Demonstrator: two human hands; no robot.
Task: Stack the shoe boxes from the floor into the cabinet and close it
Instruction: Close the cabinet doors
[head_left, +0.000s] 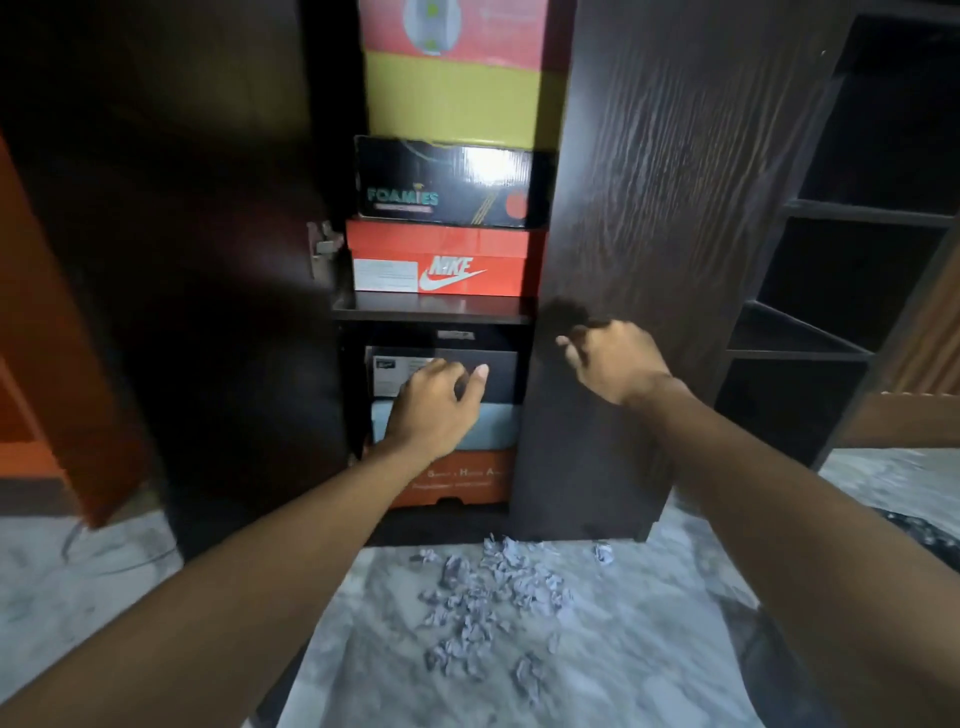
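Observation:
The dark wooden cabinet has both doors partly open. On its middle shelf (431, 307) stand an orange Nike box (441, 260), a black Foamies box (447, 182), a yellow box (462, 98) and a red box (452, 23), stacked upward. Below the shelf lie a dark grey box (498, 376), a pale blue box (496, 428) and an orange box (457, 478). My left hand (434, 405) reaches in with relaxed fingers against the front of the grey box. My right hand (613, 358) is at the right door (649, 208), fingers curled by its surface.
The left door (171, 260) stands open at the left, with an orange panel (47, 332) beyond it. Several crumpled bits of paper (488, 597) lie on the marble floor before the cabinet. Open dark shelves (831, 208) stand to the right.

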